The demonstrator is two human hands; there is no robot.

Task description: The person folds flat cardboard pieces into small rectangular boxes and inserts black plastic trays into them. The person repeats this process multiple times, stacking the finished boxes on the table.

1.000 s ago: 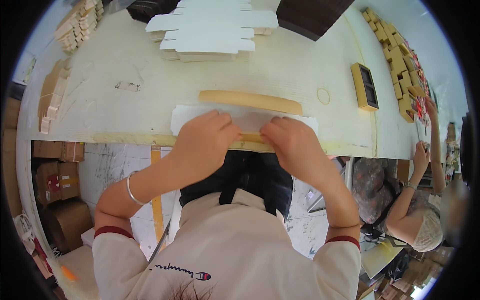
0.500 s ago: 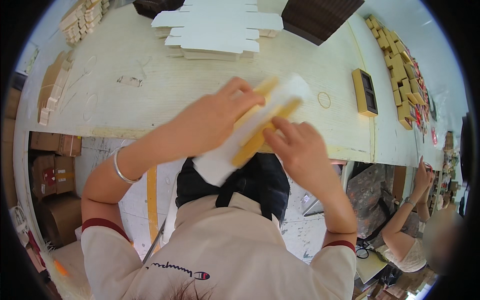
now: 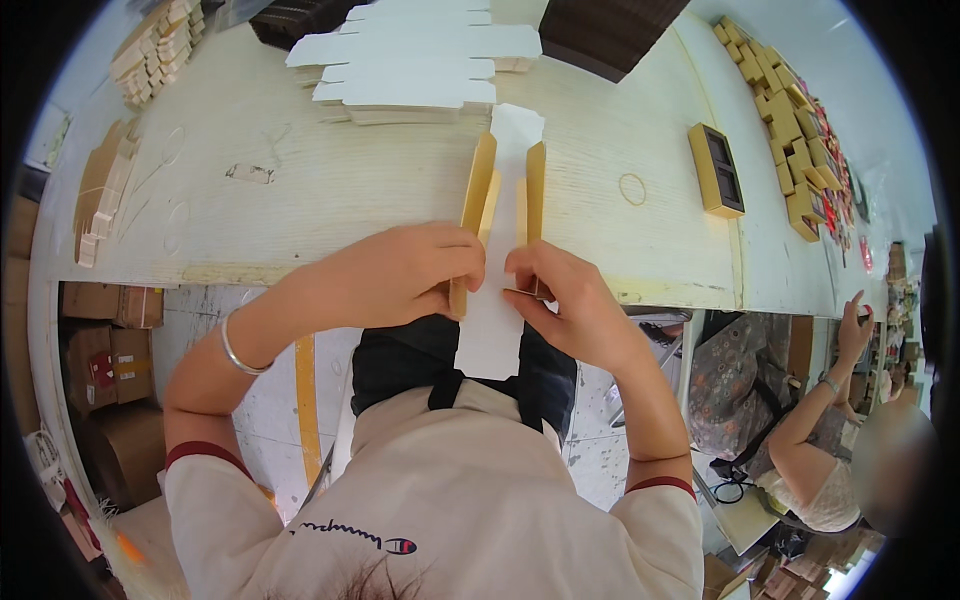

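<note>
A partly folded cardboard box blank [image 3: 496, 325], white inside and gold outside, spans the table's front edge and my lap. Its two long side walls stand up, and the long white middle strip lies between them. My left hand [image 3: 440, 268] pinches the left wall near its close end. On the other side, my right hand [image 3: 560, 295] has its fingers closed on the right wall and its near flap. Beyond the blank lies a pile of flat white box blanks [image 3: 410, 55].
A finished gold box with a dark two-part insert [image 3: 716, 170] sits at right, near a rubber band [image 3: 632, 189]. Gold boxes [image 3: 780, 110] line the far right. Dark trays [image 3: 610, 35] stand at the back. Bundled card pieces [image 3: 105, 185] lie at left. Another person's hand [image 3: 854, 325] shows at right.
The blank has turned from a slant to nearly straight away from me, and its side walls have spread apart. My hands have come down and nearer to me.
</note>
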